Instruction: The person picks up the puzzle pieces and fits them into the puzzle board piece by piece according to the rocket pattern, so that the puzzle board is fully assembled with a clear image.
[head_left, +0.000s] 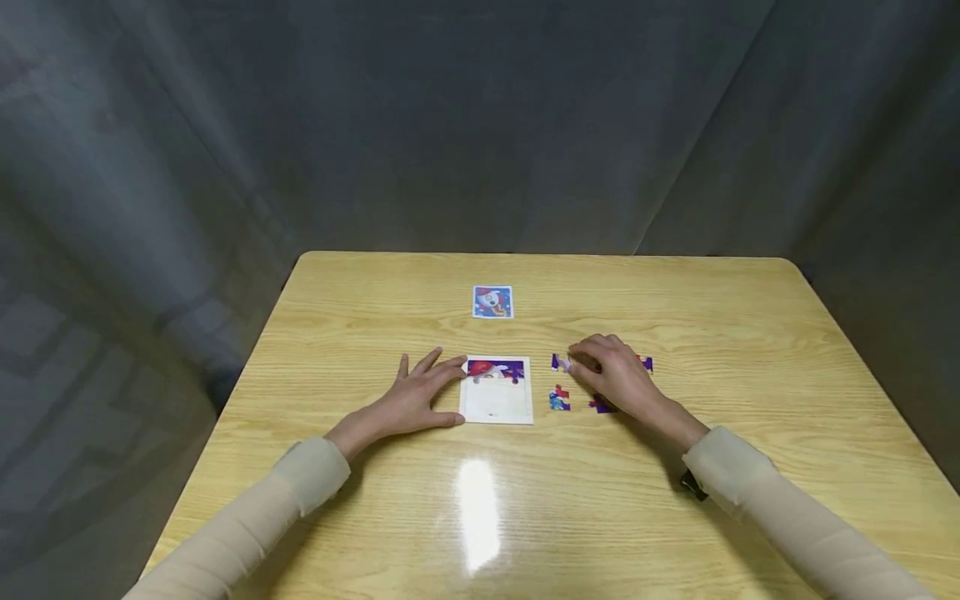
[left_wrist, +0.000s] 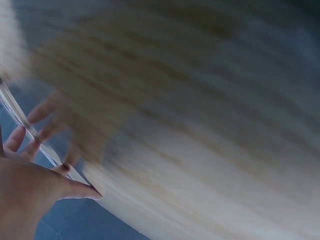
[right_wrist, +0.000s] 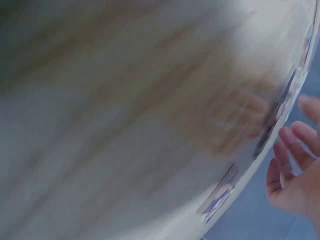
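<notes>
A white puzzle tray [head_left: 495, 402] lies in the middle of the table, with joined puzzle pieces [head_left: 495, 369] along its top showing a red and white picture on purple. Its left edge is touched by my left hand [head_left: 412, 400], fingers spread and thumb at the lower corner; the left wrist view shows the same contact. Over the loose pieces hovers my right hand [head_left: 618, 375], its fingers bent but apart. Thumb and forefinger are at the right side of one purple and white puzzle piece [head_left: 557, 362]. In the right wrist view no piece shows between the fingers.
A square picture card [head_left: 492, 302] lies beyond the tray. Loose pieces around my right hand include a blue and red one [head_left: 559, 400], a purple one [head_left: 602, 405] and one partly hidden behind the hand [head_left: 647, 364]. Grey curtains [head_left: 480, 125] surround the wooden table [head_left: 375, 517].
</notes>
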